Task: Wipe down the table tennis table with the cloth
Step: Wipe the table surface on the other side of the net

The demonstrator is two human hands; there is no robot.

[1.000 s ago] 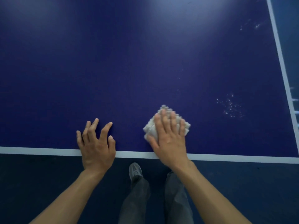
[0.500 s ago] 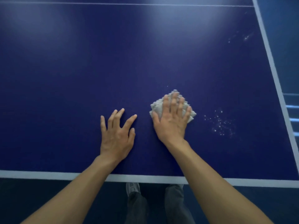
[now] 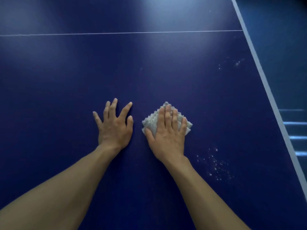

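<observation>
The dark blue table tennis table (image 3: 66, 83) fills the view. A folded, nubbly grey-white cloth (image 3: 152, 122) lies flat on it right of centre. My right hand (image 3: 167, 131) presses palm-down on the cloth, fingers spread over it, covering most of it. My left hand (image 3: 115, 126) rests flat on the bare table just left of the cloth, fingers apart, holding nothing. A patch of white droplets or specks (image 3: 216, 165) sits on the surface to the right of my right wrist. A smaller patch of specks (image 3: 237, 63) lies farther away near the right edge.
A thin white line (image 3: 116, 33) crosses the table far ahead. The white border stripe (image 3: 265, 83) marks the table's right edge, running diagonally. Beyond it is blue floor with pale stripes (image 3: 297, 138).
Both hands and the cloth have slid forward, away from the near edge, which has dropped out of view. The droplet patch that lay right of the cloth is now nearer to me than it.
</observation>
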